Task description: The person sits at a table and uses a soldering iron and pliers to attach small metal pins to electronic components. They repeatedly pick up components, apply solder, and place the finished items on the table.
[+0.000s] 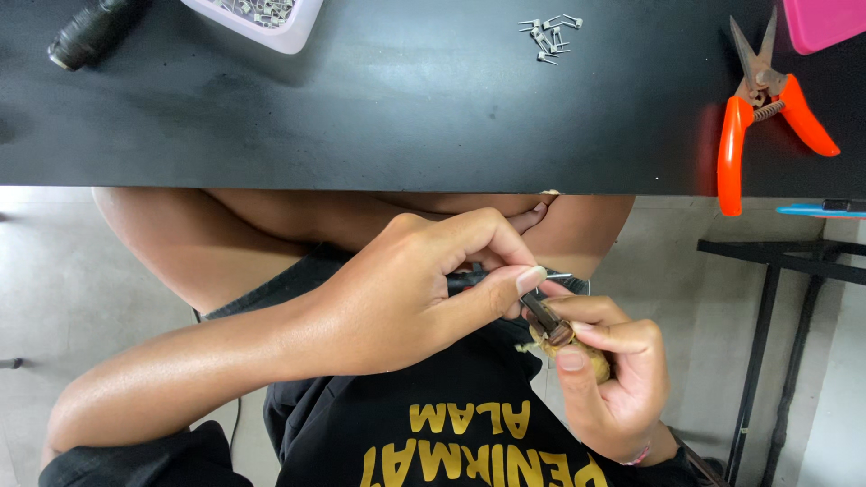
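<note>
My left hand [410, 302] reaches in from the lower left and pinches a thin black rod-like tool [462, 280] with a small metal tip. My right hand [618, 392] comes up from the lower right. Between thumb and fingers it holds a small tan piece with a dark metal part [550, 329] on its end. The two hands meet over my lap, just below the table edge, and the tool's tip lies against the small piece. My fingers hide most of both things.
A black table [406, 117] fills the top. On it lie orange-handled snips [732, 149], a small pile of metal clips [548, 32], a pale tray of metal parts [289, 32], a black spool [88, 34] and a pink box [825, 20]. A black metal frame [780, 261] stands at right.
</note>
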